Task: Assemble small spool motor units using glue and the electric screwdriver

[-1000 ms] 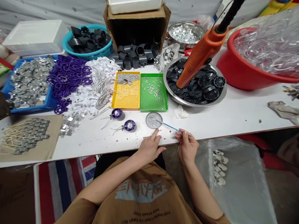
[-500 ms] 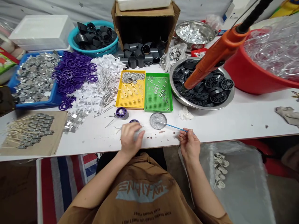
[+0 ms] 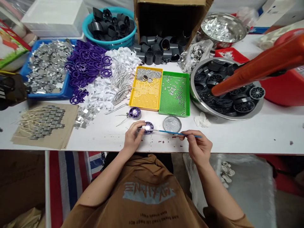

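My left hand (image 3: 133, 136) grips a small purple wheel part (image 3: 147, 127) with a shiny centre, holding it on the white table (image 3: 237, 139) near the front edge. My right hand (image 3: 198, 145) pinches a thin blue stick (image 3: 175, 133) whose tip touches the wheel part. A round grey dish (image 3: 172, 123) with silvery paste sits just behind the stick. A second purple wheel part (image 3: 135, 113) with wire legs lies a little further back.
Yellow tray (image 3: 146, 95) and green tray (image 3: 174, 96) hold tiny metal bits. A steel bowl (image 3: 201, 104) of black wheels, an orange tool (image 3: 256, 71), a red tub (image 3: 282, 88), purple wheels (image 3: 85, 65), white pieces (image 3: 102, 93), a blue tray (image 3: 60, 91) and cardboard (image 3: 68, 126) surround them.
My left hand took hold of the nearer purple wheel part and drew it toward the dish. My right hand swung the blue stick from the dish to the part. The view shifted.
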`<state>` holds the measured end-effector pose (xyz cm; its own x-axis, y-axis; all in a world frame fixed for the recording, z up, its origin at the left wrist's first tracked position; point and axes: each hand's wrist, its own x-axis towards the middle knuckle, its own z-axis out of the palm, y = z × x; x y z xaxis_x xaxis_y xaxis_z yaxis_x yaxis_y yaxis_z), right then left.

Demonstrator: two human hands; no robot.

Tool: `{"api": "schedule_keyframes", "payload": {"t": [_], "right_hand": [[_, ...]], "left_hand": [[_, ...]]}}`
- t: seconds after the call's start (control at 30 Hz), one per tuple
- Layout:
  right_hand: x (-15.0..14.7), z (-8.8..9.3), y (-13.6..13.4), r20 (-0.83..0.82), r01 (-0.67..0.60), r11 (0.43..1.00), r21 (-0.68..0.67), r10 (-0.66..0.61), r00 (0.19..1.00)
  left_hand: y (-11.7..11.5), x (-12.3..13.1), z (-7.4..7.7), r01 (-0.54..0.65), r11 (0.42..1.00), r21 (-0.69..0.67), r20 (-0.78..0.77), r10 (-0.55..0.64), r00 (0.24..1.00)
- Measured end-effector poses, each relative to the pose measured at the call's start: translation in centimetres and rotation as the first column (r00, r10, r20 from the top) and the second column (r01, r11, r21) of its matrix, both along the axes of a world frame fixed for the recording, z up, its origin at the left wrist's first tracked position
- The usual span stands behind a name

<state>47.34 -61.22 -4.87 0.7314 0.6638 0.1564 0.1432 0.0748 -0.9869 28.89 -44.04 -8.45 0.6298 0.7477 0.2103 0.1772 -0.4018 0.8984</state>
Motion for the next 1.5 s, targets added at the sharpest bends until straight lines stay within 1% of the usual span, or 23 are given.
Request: {"api": "schedule_keyframes", "payload": {"t": [0.13,0.27,0.4,0.5,0.6,0.7,0.8,1.0,1.17,1.33,1.4,1.5], "right_hand": [[0.2,0.2,1.1,0.089,-0.080,0.994,-0.074,0.086,0.992],[0.4,0.3,1.7,0.138,-0.096,0.990,-0.106,0.110,0.984],[0.7,0.4,1.8,0.202,-0.113,0.983,-0.146,0.141,0.969],[1.2,0.9,1.9,0.232,-0.178,0.968,-0.175,0.216,0.948],[1.8,1.6,2.0,0.250,-0.253,0.941,-0.223,0.306,0.919],[2.2,2.3,2.2,0.270,-0.292,0.921,-0.259,0.360,0.893],[2.5,2.5,2.4,0.283,-0.284,0.921,-0.266,0.356,0.891],[2.6,2.1,3.4,0.260,-0.217,0.948,-0.233,0.276,0.925],[2.7,2.5,4.3,0.281,-0.233,0.941,-0.246,0.300,0.912],[2.5,3.9,4.7,0.395,-0.216,0.924,-0.315,0.335,0.855],[2.3,4.6,4.9,0.473,-0.205,0.915,-0.348,0.360,0.804],[2.0,5.7,5.4,0.609,-0.189,0.909,-0.371,0.392,0.690]], "left_hand": [[0.2,-0.2,-0.2,0.012,1.000,0.021,0.007,-0.012,1.000],[0.3,-0.2,-0.4,0.023,0.998,0.055,0.017,-0.024,1.000],[0.4,-0.3,-0.6,0.026,0.998,0.060,0.022,-0.028,0.999],[0.5,-0.2,-0.7,0.029,0.998,0.059,0.035,-0.031,0.999],[0.6,-0.2,-0.7,0.029,0.997,0.072,0.043,-0.032,0.999],[0.6,-0.2,-0.7,0.025,0.996,0.083,0.035,-0.028,0.999],[0.6,-0.3,-0.8,0.021,0.996,0.090,0.038,-0.025,0.999],[0.6,-0.3,-1.1,0.025,0.995,0.095,0.041,-0.029,0.999],[0.7,-0.4,-1.2,0.026,0.994,0.104,0.027,-0.029,0.999],[0.7,-0.3,-0.9,0.028,0.993,0.112,0.035,-0.032,0.999],[0.7,-0.2,-0.8,0.025,0.993,0.113,0.033,-0.029,0.999],[0.7,-0.2,-1.0,0.024,0.993,0.117,0.044,-0.029,0.999]]}}
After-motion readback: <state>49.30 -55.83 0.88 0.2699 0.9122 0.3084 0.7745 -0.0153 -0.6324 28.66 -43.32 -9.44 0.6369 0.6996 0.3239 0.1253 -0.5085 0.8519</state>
